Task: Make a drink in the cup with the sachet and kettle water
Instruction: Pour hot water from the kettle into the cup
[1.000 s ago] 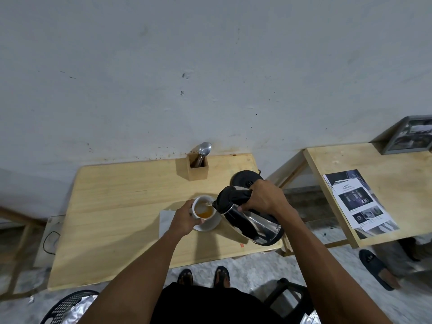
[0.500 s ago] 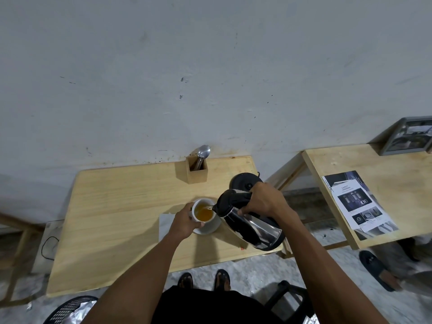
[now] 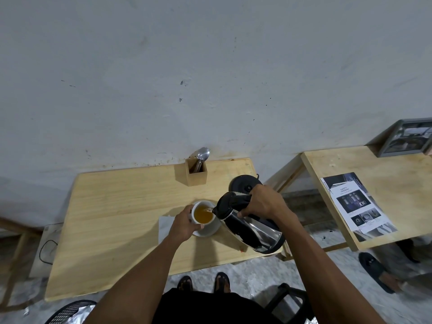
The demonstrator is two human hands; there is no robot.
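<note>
nearest: two bare forearms reaching out over the table edge, feet on the floor below.

left hand wrapped around the near side of the cup, fingers closed on its wall, steadying it. cup is white, upright, appears to sit on a saucer; can't tell whether it is lifted slightly off it. a pale sheet, maybe a napkin, lies just left of the saucer, partly under the hand.

right hand clenched on the black handle of the kettle. kettle steel-bodied, tipped toward the left, spout at the cup's right rim. a thin stream seems to cross the rim, too small to be sure.

cup holds amber liquid, fairly high in the cup, so the sachet contents look already in. sachet itself not identifiable; a small red scrap near the kettle's bottom edge might be part of it.

behind: black kettle base, bare. farther back, by the wall, a wooden holder with a spoon standing in it.

judgement: pour step nearly finished. left: level the kettle, return it to the base, likely stir with the spoon.
</note>
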